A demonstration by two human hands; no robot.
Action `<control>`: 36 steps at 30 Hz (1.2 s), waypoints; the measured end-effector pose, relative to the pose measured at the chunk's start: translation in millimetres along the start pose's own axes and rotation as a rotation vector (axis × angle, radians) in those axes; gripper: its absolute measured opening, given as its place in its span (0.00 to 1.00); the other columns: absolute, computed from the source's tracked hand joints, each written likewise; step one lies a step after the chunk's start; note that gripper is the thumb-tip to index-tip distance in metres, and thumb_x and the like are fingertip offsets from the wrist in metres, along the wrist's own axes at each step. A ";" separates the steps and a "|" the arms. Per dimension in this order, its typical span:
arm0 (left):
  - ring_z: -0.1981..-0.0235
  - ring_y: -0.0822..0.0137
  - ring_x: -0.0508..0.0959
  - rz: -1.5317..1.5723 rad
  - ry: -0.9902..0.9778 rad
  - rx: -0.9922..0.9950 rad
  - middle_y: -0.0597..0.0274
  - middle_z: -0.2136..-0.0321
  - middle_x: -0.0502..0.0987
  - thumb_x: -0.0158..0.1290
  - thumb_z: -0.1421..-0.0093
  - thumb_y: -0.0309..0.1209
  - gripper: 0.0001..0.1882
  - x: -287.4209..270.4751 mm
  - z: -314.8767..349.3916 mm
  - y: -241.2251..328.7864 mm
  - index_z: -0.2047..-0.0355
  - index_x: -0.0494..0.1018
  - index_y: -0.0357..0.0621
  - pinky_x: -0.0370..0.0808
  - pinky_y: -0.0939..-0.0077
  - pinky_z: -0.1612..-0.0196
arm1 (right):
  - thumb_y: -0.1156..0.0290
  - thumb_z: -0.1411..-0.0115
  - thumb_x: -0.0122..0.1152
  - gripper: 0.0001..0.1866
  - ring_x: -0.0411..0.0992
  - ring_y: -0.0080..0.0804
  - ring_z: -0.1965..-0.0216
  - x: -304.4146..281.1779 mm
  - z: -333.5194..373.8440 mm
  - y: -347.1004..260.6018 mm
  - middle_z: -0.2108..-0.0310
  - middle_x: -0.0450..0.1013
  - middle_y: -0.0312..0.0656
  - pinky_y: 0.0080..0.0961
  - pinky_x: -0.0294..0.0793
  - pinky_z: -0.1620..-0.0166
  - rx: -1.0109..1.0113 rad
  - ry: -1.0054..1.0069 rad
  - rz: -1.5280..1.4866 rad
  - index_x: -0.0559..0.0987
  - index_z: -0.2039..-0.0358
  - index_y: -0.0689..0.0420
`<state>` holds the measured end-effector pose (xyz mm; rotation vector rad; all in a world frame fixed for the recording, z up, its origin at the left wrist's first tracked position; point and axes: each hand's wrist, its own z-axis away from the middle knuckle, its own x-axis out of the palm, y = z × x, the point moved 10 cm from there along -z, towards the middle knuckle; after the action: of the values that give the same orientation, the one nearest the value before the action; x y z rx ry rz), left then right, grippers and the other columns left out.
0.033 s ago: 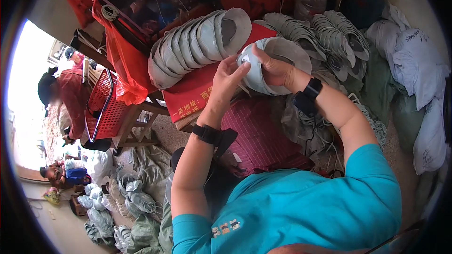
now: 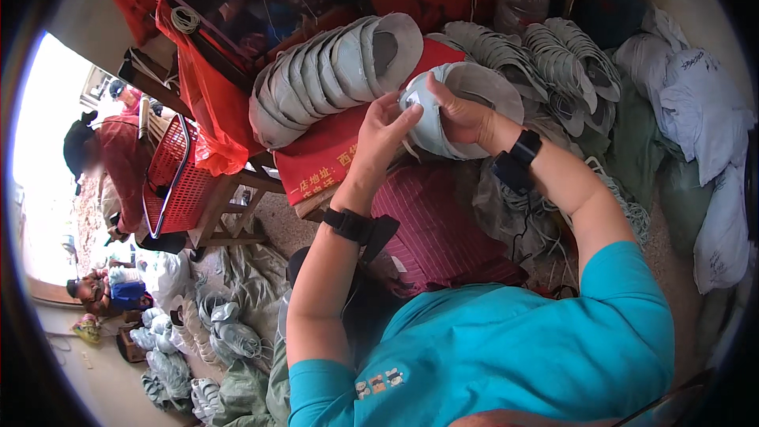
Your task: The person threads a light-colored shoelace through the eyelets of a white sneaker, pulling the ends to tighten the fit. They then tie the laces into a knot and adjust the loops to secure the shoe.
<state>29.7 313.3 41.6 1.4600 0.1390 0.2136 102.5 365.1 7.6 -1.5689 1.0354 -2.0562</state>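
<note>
A pale grey shoe upper (image 2: 428,136) is held between my hands above the right end of a red-covered bench (image 2: 310,182). My left hand (image 2: 382,128) pinches its left edge, thumb pressed near a small white patch. My right hand (image 2: 465,117) reaches into the opening with its thumb raised, the fingers gripping the wall; some fingers are hidden by the upper. Just behind and to the left lies a long row of nested grey shoe uppers (image 2: 322,71) on the red cover.
More nested uppers (image 2: 557,59) lie beyond, at the right. White sacks (image 2: 696,103) are piled far right. A maroon striped cloth (image 2: 443,225) lies before me. At left are a red basket (image 2: 168,182), a red plastic bag (image 2: 198,103), a bending person (image 2: 122,162) and bagged bundles (image 2: 229,336).
</note>
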 end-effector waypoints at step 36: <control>0.44 0.68 0.68 -0.179 0.819 0.353 0.53 0.40 0.63 0.53 0.36 0.28 0.29 -235.7 75.4 -4.0 0.37 0.58 0.37 0.66 0.74 0.43 | 0.59 0.48 0.60 0.17 0.75 0.57 0.68 34.5 -38.8 -96.7 0.72 0.75 0.59 0.45 0.73 0.64 -0.489 0.339 1.767 0.77 0.74 0.65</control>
<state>-182.6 186.2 37.2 1.6194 1.0083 0.6578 69.5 420.0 96.7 0.0408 1.9902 -0.7348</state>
